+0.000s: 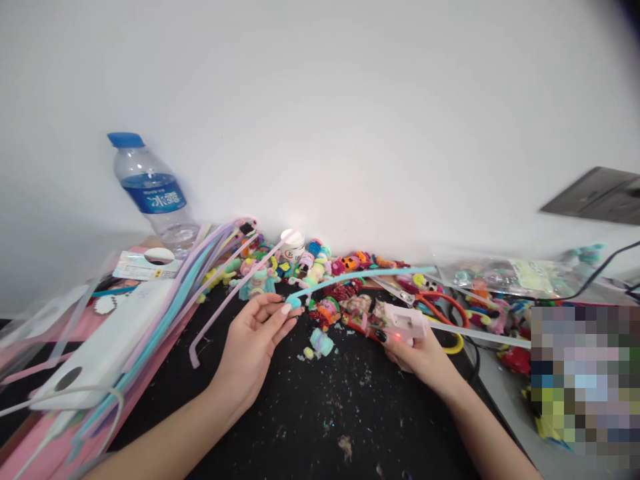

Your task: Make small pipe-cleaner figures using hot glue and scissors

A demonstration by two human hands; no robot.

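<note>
My left hand [260,340] pinches the coiled end of a light blue fuzzy stem [350,274], whose straight part stretches away to the right. In my right hand [413,350] is a white glue gun [403,321] with a small red light and a clear glue stick [480,332] out of its back. Its grimy nozzle points left, towards the coil but apart from it. Below and between the hands, a light blue fuzzy piece [321,342] and a small yellow one [308,353] lie on the black mat [310,420].
Fuzzy figures crowd the wall side around a white jar [293,245]. A water bottle [153,190] and pastel stems [165,320] are at left. Orange-handled scissors [435,303], a plastic bag [505,277] and black cables lie at right.
</note>
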